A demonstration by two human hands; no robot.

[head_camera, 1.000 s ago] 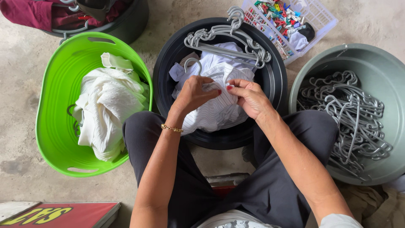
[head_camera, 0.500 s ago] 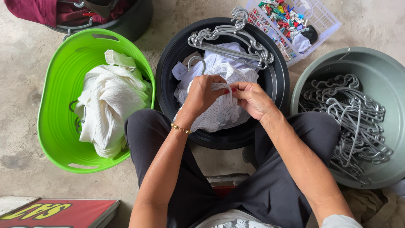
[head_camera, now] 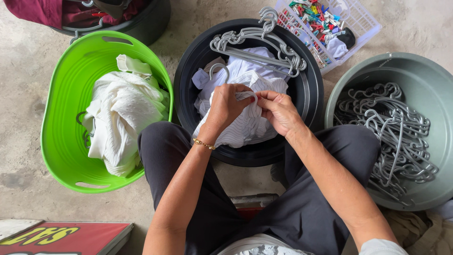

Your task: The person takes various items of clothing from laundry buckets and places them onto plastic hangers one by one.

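The striped white shirt (head_camera: 245,125), thin and crumpled cloth, is lying in the round black tub (head_camera: 309,94) right under the hands. The left hand (head_camera: 226,106) and the right hand (head_camera: 281,111) are both pinching its folded edge between them. Beyond the fingers a bunch of grey plastic hangers (head_camera: 257,42) is resting. One oval green basket (head_camera: 61,127) with white cloth is sitting left of the left hand, and one round grey basin (head_camera: 415,71) of hangers right of the right hand.

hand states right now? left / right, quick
Left hand: closed, pinching the white striped garment over the black tub.
Right hand: closed, pinching the same garment beside the left.
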